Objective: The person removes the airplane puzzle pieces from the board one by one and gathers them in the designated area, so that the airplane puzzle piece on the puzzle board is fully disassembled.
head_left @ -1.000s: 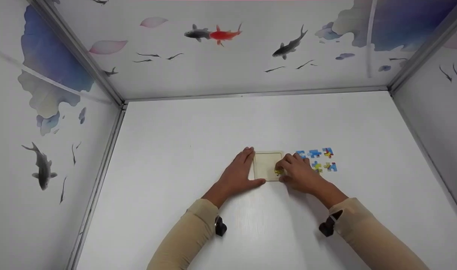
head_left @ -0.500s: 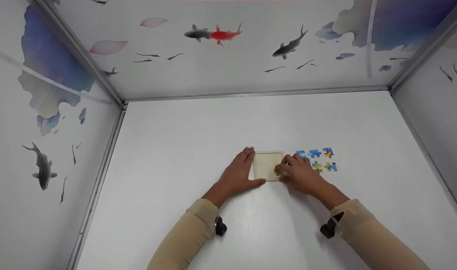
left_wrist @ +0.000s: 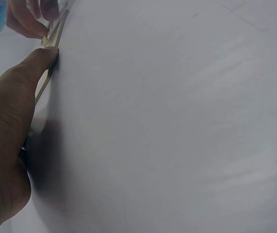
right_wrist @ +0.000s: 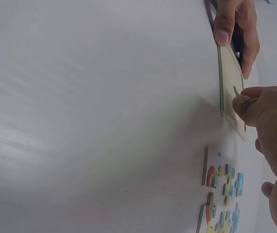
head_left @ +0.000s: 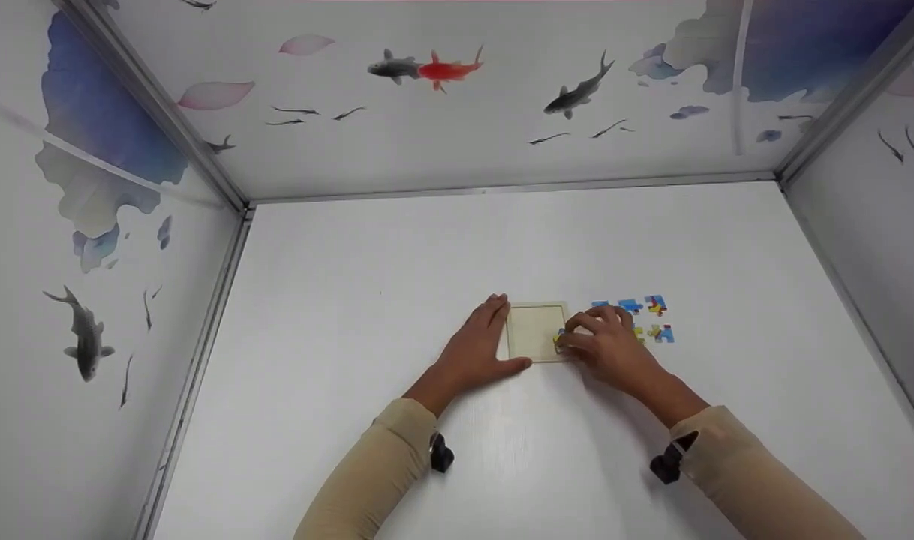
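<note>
A shallow, square wooden puzzle tray [head_left: 530,330] lies on the white table. My left hand [head_left: 476,341] rests against it, fingers stretched along its left edge and thumb at the near edge. Over the tray's right side, my right hand [head_left: 608,346] pinches a small jigsaw piece [head_left: 558,339] between thumb and fingers. In the right wrist view that jigsaw piece [right_wrist: 235,91] stands tilted above the tray floor, mostly covered by the fingertips. Yellow on the jigsaw piece [left_wrist: 44,41] shows in the left wrist view.
Several loose blue, yellow and red jigsaw pieces [head_left: 660,333] lie in rows right of the tray, some hidden under my right hand. White panels [head_left: 502,142] printed with fish enclose the table at the back and sides. Black wrist cameras [head_left: 441,454] sit at both cuffs.
My right hand has turned and its wrist has shifted slightly right and toward me; the pinched piece now shows some blue beside the yellow. The left hand and tray stay put.
</note>
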Demonstrator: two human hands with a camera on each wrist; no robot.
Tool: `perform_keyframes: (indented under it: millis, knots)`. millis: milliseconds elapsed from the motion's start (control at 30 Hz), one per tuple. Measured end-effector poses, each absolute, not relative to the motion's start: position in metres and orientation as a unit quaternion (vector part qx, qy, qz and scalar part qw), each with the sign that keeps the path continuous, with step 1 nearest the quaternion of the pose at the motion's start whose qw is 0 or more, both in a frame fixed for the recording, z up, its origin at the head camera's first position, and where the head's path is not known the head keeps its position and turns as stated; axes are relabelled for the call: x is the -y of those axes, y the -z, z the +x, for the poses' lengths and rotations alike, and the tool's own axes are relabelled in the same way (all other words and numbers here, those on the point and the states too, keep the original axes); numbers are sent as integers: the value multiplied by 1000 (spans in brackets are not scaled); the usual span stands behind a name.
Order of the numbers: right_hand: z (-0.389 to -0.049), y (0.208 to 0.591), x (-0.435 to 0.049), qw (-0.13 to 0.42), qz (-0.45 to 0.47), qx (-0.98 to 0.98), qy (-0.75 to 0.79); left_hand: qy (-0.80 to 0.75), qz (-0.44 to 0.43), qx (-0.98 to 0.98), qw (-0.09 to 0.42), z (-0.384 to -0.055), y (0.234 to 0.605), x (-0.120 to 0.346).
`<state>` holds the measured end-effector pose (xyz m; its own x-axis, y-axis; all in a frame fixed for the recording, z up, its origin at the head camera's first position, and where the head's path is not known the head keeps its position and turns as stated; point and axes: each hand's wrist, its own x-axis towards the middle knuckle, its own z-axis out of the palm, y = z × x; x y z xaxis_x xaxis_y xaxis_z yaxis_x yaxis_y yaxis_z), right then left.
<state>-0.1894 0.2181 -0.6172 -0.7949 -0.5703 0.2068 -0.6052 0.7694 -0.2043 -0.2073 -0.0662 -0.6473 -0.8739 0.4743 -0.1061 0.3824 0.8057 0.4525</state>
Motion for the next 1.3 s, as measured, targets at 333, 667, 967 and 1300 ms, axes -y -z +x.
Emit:
perform_keyframes:
  millis: [333, 667, 967, 1300]
  knots:
    - [-183, 618, -239, 116, 303, 935, -147, -222, 227, -943, 105, -207, 647, 66]
    - [-170, 620, -274, 123, 265, 941, -169, -233, 231, -939, 106, -206, 647, 68]
    - [-153, 619, -306, 133, 246, 942, -185, -224, 230, -941, 106, -208, 648, 66]
    - [-142, 621, -336, 143, 233, 943, -189, -215, 233, -943, 102, -208, 647, 66]
